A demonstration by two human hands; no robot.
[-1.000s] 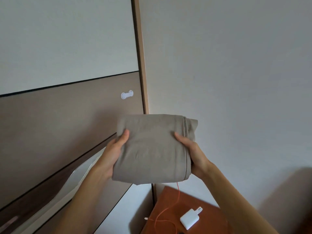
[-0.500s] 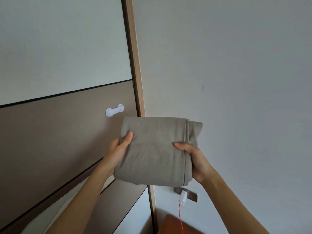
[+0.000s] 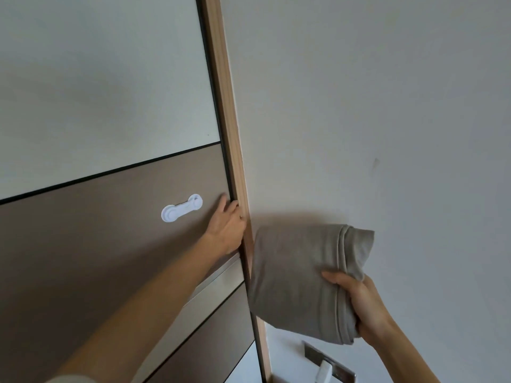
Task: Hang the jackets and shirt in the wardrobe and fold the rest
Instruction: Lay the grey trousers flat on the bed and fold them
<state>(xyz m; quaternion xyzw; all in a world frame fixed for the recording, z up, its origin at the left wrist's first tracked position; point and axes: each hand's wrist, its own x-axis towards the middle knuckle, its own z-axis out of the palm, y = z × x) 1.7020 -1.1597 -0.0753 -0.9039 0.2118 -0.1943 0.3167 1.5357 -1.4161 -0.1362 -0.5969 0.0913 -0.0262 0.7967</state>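
Holding folded beige garment (image 3: 301,277) – right hand (image 3: 362,302) pinching layered edge.

I see the left hand (image 3: 226,228) hooked on the right edge of the wardrobe door (image 3: 96,244), right hand (image 3: 362,308) gripping the folded grey garment (image 3: 298,280) just right of it.

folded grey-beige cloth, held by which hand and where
The right hand grips the folded grey-beige cloth by its layered right edge; left hand touches the brown wardrobe door.

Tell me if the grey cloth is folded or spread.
Folded: the grey-beige cloth bundle is a compact block with layered edges, held by the right hand.
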